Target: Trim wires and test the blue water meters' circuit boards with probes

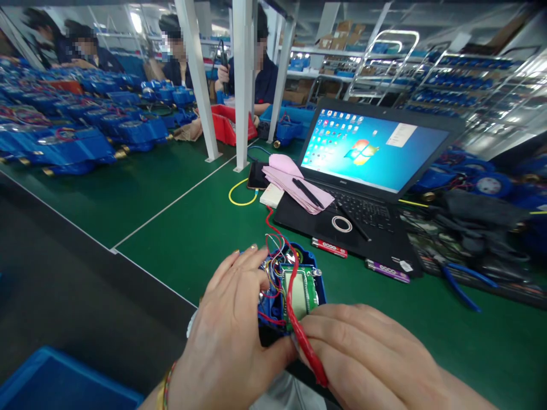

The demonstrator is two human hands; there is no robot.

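Observation:
A blue housing with its inside exposed rests near the table's front edge. In it sit a green circuit board with a small grey display and thin coloured wires. My left hand is wrapped over the housing's left side, its thumb reaching toward the near edge. My right hand is closed at the near right corner, fingers pressed together; what its fingertips pinch is hidden. Across the display and over the right fingertips runs a thick red cable, whose thin end leads back toward a white block.
Behind stands an open laptop with pink cloth, pens and a tape ring on it. Two markers and blue-handled pliers lie right. White posts, a red bin, blue units and people are beyond.

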